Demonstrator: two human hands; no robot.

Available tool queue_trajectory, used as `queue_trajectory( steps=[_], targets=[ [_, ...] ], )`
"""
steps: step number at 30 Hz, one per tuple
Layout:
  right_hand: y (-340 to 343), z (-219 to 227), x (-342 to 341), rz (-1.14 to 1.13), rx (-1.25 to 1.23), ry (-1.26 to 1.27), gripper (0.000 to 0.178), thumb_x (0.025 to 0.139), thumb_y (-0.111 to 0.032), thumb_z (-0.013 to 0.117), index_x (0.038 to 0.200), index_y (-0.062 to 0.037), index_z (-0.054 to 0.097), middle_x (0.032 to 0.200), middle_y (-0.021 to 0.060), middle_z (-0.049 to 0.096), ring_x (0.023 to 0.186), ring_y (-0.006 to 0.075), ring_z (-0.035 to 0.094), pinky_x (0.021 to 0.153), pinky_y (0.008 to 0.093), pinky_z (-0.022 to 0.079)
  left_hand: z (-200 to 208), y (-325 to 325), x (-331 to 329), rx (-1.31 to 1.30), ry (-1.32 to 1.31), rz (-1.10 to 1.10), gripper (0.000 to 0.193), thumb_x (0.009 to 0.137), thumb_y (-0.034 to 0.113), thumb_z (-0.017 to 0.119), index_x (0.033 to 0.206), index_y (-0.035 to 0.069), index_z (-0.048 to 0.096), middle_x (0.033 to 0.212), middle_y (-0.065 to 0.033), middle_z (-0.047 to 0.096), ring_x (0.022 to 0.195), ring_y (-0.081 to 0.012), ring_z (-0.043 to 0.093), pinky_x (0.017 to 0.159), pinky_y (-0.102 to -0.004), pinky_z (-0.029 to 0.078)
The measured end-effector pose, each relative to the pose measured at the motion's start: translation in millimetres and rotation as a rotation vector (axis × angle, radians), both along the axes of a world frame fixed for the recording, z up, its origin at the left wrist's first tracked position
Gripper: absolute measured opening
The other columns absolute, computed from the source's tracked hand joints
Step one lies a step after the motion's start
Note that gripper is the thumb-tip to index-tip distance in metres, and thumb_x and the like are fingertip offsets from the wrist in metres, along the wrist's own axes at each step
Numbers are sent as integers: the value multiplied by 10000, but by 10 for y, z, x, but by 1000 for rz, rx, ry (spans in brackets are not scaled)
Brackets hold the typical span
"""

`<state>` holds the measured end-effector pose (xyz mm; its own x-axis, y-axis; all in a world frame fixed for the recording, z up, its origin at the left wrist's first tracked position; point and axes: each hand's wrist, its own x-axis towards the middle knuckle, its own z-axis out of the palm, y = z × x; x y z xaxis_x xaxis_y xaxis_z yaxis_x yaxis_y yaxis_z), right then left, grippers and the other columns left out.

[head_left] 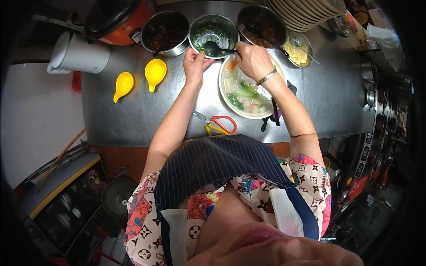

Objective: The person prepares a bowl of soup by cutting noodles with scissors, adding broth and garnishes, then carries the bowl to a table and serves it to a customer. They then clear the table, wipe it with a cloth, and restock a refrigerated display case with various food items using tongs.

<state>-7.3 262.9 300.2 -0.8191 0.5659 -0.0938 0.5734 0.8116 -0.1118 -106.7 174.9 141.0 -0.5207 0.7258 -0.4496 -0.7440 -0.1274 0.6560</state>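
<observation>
My left hand (195,67) grips the near left rim of a steel bowl (191,39) that has chopped green herbs in it. A black spoon (213,48) dips into this bowl, its handle in the closed fingers of my right hand (254,60). Below my right hand sits a large pale bowl of soup (243,94), with leafy greens, orange pieces and pale chunks in clear broth. My right wrist and forearm hide part of its right side. Black handles lean at its lower right edge.
Steel bowls of dark red sauce (165,35) (262,33) flank the herb bowl. Nearby are a bowl of yellow mince (297,49), stacked plates (301,13), yellow scoops (156,73) (124,83), a white pitcher (86,53), an orange cooker (117,31) and scissors (224,124) at the counter's front.
</observation>
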Motion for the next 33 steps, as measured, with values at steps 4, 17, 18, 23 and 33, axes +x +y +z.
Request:
queue_trajectory(
  steps=[4,17,18,23,33],
  targets=[
    [-44,-75,-100,-92,-94,20,151,776,-113,524,737,17,588,676,258,611,679,403,626,651,482,499,-5,-18,-22,-22,-16,-7,104,915,9,478,839,53,424,805,-74,567,655,-146,610,667,-306,591],
    [1009,82,-432,-575,-701,50,196,814,-148,568,721,24,579,505,61,472,344,149,404,324,305,326,203,-153,-113,-48,2,-5,93,894,-11,480,842,43,426,807,-50,493,652,-129,588,666,-308,607],
    [1121,70,-499,-543,-731,19,213,806,-162,573,676,5,553,509,59,475,343,148,406,322,297,327,228,-144,-115,-38,-1,3,96,893,-13,480,839,44,424,808,-50,492,654,-129,587,668,-310,607],
    [1427,-103,-783,-567,-674,-56,215,790,-183,579,642,-33,539,508,40,477,362,131,426,321,268,341,324,-115,-17,-10,11,58,111,894,-15,477,829,41,406,822,-62,497,674,-151,596,683,-347,608],
    [283,114,-745,171,-159,-33,205,825,-119,527,951,-9,645,789,203,644,727,359,633,677,411,505,300,-139,-144,-31,7,25,126,888,-25,484,833,35,387,804,-63,483,628,-139,578,648,-310,608]
  ],
)
